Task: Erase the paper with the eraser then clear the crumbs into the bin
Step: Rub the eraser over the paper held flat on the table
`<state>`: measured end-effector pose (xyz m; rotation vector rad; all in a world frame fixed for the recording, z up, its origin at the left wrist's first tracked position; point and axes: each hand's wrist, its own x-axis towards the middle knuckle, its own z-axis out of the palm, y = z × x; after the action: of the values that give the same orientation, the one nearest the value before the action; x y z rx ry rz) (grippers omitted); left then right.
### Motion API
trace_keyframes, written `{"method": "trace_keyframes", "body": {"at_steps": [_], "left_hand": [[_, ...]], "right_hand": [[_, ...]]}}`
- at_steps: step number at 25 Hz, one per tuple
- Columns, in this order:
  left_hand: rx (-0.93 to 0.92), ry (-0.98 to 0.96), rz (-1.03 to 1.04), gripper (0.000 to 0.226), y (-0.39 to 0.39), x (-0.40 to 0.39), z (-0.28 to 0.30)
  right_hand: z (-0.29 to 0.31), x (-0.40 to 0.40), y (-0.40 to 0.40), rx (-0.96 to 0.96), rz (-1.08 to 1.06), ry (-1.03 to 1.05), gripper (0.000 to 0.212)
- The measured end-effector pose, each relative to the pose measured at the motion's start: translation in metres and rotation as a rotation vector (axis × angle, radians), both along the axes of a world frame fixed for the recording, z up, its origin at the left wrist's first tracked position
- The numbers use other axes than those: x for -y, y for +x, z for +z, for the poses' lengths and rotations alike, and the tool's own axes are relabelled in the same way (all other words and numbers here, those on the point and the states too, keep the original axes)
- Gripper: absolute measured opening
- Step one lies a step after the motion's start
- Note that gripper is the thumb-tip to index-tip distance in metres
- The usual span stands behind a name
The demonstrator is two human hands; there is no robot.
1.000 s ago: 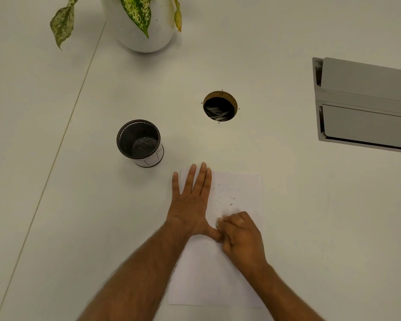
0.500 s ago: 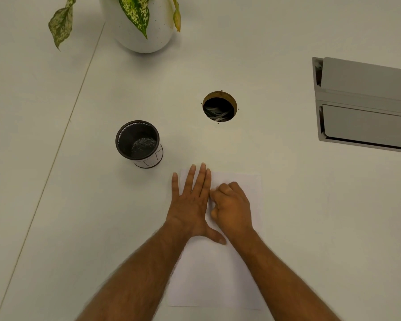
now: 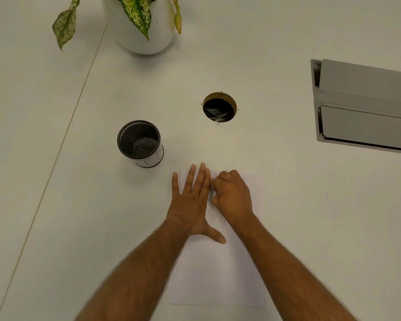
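A white sheet of paper (image 3: 218,274) lies on the white table in front of me. My left hand (image 3: 190,205) presses flat on its upper left part, fingers spread and pointing away. My right hand (image 3: 233,195) sits right beside it near the sheet's top edge, curled into a tight pinch against the paper. The eraser is hidden inside those fingers. A small black bin (image 3: 129,135) stands upright to the upper left of the paper, with grey crumbs at its bottom.
A round cable hole (image 3: 219,107) opens in the table beyond the paper. A white plant pot (image 3: 144,35) with speckled leaves stands at the far edge. A grey metal box (image 3: 366,107) lies at the right. A table seam (image 3: 63,140) runs down the left.
My right hand has slid up the paper from beside my left thumb to the top edge next to my left fingers. My left hand has stayed flat in place.
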<state>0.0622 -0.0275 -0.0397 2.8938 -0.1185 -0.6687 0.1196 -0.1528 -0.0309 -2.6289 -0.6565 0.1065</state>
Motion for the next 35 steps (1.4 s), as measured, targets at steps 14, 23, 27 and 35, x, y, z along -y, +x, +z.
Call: {"method": "trace_keyframes", "body": {"at_steps": [14,23,27,35], "left_hand": [[0.005,0.016,-0.025,0.16,-0.001,-0.015,0.001],[0.021,0.033,-0.022,0.158,-0.002,-0.014,-0.001],[0.028,0.048,-0.026,0.154,-0.002,-0.013,-0.001],[0.022,0.03,-0.046,0.159,-0.002,-0.016,-0.002]], "right_hand": [[0.006,0.029,-0.018,-0.124,-0.255,0.362,0.004],[-0.007,0.046,-0.086,0.003,0.01,0.073,0.026],[-0.003,0.034,-0.077,0.056,0.01,0.082,0.027],[-0.005,-0.003,-0.015,0.06,-0.01,0.045,0.008]]}}
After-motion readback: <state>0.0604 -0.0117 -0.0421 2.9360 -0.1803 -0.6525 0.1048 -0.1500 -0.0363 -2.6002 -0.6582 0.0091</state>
